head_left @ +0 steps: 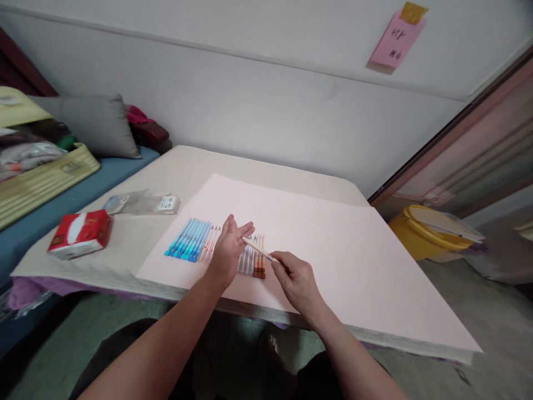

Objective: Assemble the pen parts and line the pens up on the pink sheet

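My right hand [293, 278] is closed around one end of a slim beige pen [259, 248], which slants up to the left. The pen's far end reaches the fingers of my left hand [228, 244]; whether it touches them I cannot tell. The left hand's fingers are stretched out and slightly spread. Beneath both hands, pens lie side by side in a row on a pale pink sheet [333, 255]. Blue pens [189, 239] are at the left, then reddish-white pens [205, 247], clear-looking pens [247, 261] and brown-ended pens [259, 266]. My left hand hides the middle of the row.
A red tissue pack [91, 230] and a clear plastic package [139, 203] lie on the cloth-covered table [183, 166] at the left. Beyond are a yellow basket [50, 175] and a grey cushion [97, 122]. A wall borders the back; a yellow bucket [410, 233] stands right.
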Tool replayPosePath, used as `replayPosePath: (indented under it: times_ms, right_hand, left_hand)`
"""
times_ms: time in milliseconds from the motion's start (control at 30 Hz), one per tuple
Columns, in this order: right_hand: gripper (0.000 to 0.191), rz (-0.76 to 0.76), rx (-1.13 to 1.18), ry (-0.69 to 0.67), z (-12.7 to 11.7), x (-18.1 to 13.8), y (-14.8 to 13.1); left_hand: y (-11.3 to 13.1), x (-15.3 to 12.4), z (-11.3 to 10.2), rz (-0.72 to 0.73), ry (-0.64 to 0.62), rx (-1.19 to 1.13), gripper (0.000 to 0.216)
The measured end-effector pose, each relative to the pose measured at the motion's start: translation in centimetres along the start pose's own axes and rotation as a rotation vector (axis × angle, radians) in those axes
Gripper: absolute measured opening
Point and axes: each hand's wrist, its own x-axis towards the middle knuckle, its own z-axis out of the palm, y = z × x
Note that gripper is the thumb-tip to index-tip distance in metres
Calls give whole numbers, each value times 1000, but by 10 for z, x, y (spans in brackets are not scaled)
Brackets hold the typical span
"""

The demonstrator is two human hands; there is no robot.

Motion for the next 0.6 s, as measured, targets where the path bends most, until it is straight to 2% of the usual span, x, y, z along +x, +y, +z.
replayPosePath:
  times_ms: [333,600]
  right_hand:
    - [21,10,4,-6,0,0,-1]
    - [21,5,17,0,0,0,0]
  left_hand:
    - [-3,-2,-2,27,-26,91,70]
    - [-2,1,-4,34,-26,64,65]
